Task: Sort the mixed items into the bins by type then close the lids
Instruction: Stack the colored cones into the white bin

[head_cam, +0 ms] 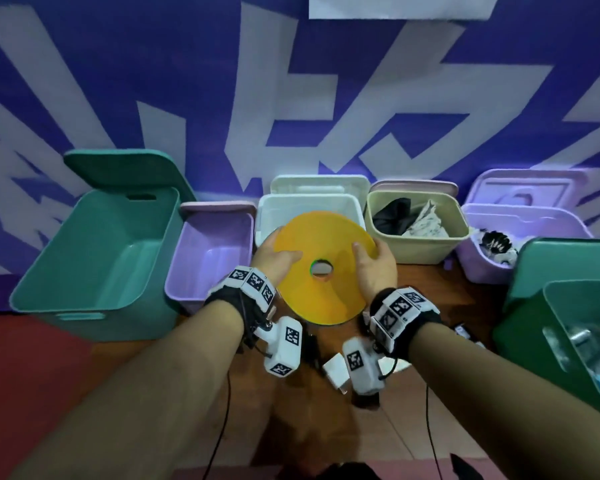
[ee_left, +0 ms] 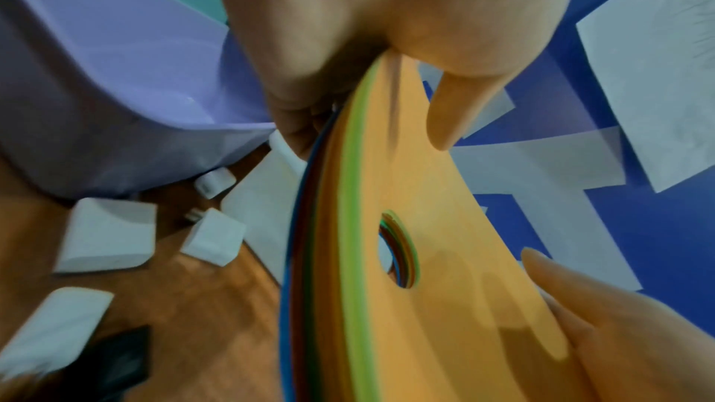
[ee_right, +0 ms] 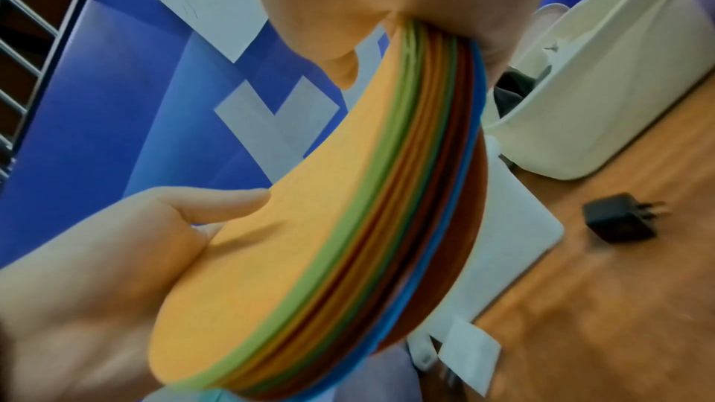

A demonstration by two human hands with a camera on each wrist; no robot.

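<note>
A stack of flat round discs (head_cam: 319,299) with a centre hole, orange on top, is held tilted above the floor in front of the white bin (head_cam: 267,216). My left hand (head_cam: 274,251) grips its left edge, thumb on top. My right hand (head_cam: 374,261) grips the right edge the same way. In the left wrist view the stack (ee_left: 425,256) shows green, red and blue layers under the orange. The right wrist view shows the stack's (ee_right: 309,240) layered edge between both hands. All bins stand with lids raised.
A teal bin (head_cam: 94,258) and a purple bin (head_cam: 208,258) stand left. A beige bin (head_cam: 416,226) holding cloth, a lavender bin (head_cam: 520,237) and a green bin (head_cam: 568,323) stand right. White chargers (ee_left: 213,240) and a black charger (ee_right: 619,219) lie on the wooden floor.
</note>
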